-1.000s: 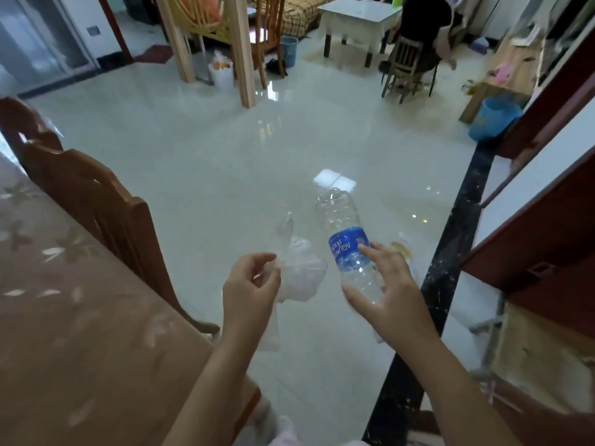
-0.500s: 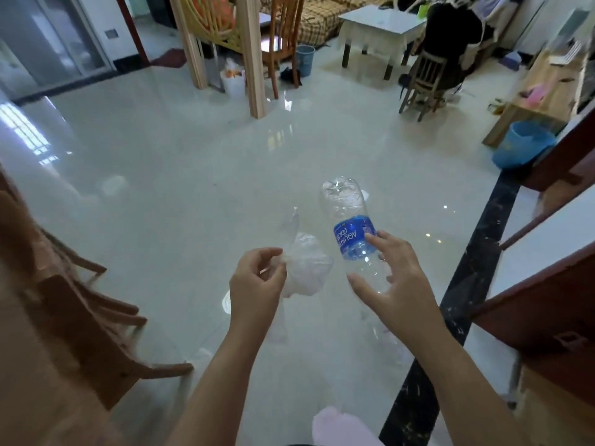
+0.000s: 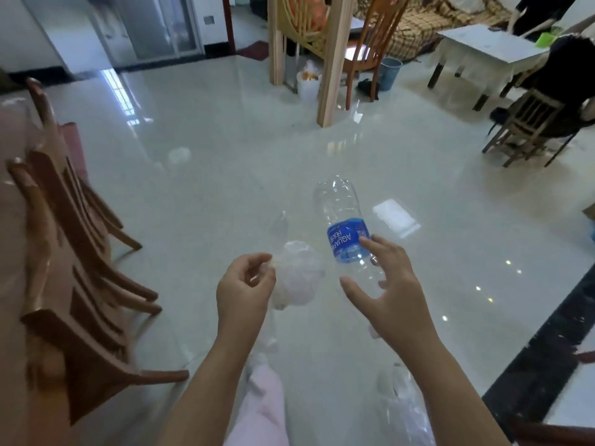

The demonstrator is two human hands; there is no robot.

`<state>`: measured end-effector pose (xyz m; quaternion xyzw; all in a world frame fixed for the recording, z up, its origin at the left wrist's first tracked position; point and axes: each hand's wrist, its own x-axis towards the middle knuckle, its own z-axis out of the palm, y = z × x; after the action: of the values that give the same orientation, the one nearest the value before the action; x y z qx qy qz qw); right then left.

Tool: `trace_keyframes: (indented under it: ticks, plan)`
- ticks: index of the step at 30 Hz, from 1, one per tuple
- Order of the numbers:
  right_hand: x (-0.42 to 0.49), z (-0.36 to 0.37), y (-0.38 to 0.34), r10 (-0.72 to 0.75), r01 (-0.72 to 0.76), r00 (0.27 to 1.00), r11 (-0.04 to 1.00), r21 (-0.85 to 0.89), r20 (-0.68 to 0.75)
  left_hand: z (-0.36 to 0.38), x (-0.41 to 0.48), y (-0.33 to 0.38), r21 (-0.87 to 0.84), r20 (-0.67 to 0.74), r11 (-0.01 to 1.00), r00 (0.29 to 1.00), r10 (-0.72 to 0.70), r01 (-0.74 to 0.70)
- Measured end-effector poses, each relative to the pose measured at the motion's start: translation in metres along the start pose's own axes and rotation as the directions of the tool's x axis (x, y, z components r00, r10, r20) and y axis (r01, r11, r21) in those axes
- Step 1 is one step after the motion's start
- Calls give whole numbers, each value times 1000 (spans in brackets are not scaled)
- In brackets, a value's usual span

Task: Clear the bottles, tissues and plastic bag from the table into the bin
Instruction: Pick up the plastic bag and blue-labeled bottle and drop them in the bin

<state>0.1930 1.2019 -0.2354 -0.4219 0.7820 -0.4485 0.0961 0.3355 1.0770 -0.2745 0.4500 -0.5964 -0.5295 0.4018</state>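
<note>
Glossy floor (image 3: 225, 175) — bottle (image 3: 346, 233), bag (image 3: 299, 272) aloft

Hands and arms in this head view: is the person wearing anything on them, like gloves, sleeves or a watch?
Nothing shows on them. The left hand and right hand are bare, with no gloves, and no rings that I can make out. Both forearms are uncovered right to the bottom edge of the picture: no sleeves, watch or bracelet in view.
</note>
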Motion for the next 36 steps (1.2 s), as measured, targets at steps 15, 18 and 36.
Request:
trace_keyframes:
  ticks: [15, 18, 36]
  plan:
    - [278, 168, -56, -165, 157, 975, 986, 64, 148, -52, 293, 9, -65, -177, 998, 984, 12, -24]
    - [317, 197, -60, -163, 148, 971, 984, 94, 176, -56, 332, 7, -46, -217, 999, 976, 7, -17]
    - [663, 342, -85, -368, 319, 870, 928, 195, 328, -38, 659, 31, 15, -426, 997, 901, 78, -79]
